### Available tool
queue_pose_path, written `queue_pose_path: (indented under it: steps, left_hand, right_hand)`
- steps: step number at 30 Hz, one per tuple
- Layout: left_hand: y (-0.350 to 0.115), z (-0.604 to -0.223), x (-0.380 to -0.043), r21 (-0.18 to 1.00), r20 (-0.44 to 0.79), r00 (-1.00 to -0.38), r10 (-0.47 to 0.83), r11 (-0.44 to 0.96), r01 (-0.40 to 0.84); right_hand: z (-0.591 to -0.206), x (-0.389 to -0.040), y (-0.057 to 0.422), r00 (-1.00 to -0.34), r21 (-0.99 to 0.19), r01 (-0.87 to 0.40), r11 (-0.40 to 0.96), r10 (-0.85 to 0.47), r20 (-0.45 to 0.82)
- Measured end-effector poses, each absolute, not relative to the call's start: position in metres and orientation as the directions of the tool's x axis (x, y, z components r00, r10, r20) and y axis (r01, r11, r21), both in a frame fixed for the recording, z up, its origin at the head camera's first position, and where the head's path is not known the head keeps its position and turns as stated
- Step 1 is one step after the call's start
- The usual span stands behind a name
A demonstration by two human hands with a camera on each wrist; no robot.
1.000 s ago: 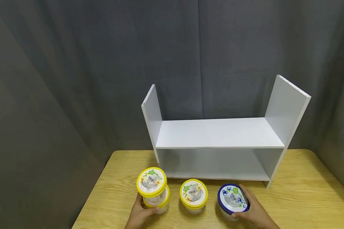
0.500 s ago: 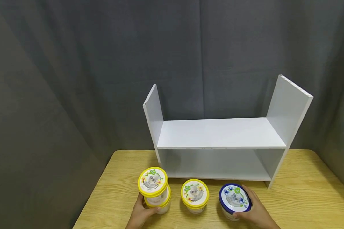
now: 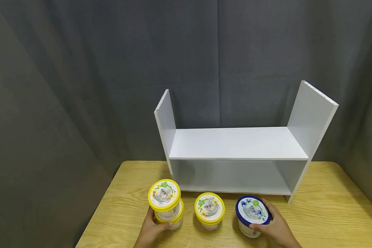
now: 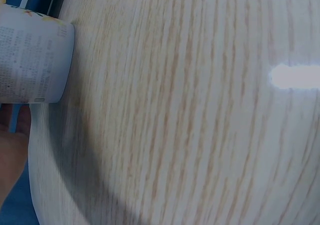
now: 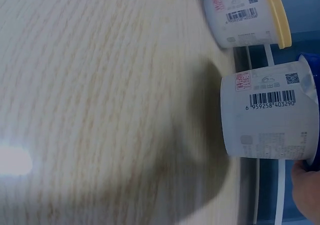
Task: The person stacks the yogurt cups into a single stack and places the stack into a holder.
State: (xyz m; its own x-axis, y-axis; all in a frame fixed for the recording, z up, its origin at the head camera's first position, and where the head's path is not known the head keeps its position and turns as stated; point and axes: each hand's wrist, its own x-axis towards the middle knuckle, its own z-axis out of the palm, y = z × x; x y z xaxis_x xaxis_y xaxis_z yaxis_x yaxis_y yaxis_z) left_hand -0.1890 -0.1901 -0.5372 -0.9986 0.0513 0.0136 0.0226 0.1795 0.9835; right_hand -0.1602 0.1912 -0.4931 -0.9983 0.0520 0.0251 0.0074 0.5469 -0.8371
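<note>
Blue-lidded tub (image 3: 251,214) clamped inside right grip (image 3: 276,227); lower yellow-lidded tub (image 3: 177,220) clamped inside left grip (image 3: 150,229).

Blue-lidded tub (image 3: 252,212) beside yellow-lidded tubs (image 3: 209,210)

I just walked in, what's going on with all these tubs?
Someone is busy at a wooden table. Their left hand holds the lower yellow-lidded tub, with the upper yellow-lidded tub stacked on it; their right hand grips a blue-lidded tub. Another yellow-lidded tub stands untouched between them, with a white shelf behind.
</note>
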Motion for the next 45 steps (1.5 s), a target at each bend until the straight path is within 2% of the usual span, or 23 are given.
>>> queue_pose_path:
  steps: [10, 24, 37, 45]
  left_hand:
    - [-0.191, -0.535, -0.191, 0.988, -0.003, -0.998, 0.066, 0.152, 0.007]
    - [-0.192, -0.532, -0.192, 0.983, -0.046, -0.997, 0.061, 0.182, -0.035]
    - [-0.189, -0.531, -0.193, 0.983, -0.021, -0.998, 0.059, 0.181, -0.010]
    - [-0.189, -0.530, -0.189, 0.979, -0.073, -0.997, 0.041, 0.196, -0.063]
  right_hand:
    - [-0.473, -0.161, 0.185, -0.997, -0.870, 0.070, 0.488, 0.050, -0.052]
    - [-0.443, -0.153, 0.174, -0.987, -0.884, -0.140, 0.445, 0.003, 0.158]
    - [-0.420, -0.158, 0.149, -0.950, -0.910, -0.310, 0.276, -0.069, 0.303]
    - [-0.406, -0.168, 0.125, -0.940, -0.920, -0.336, 0.200, -0.137, 0.313]
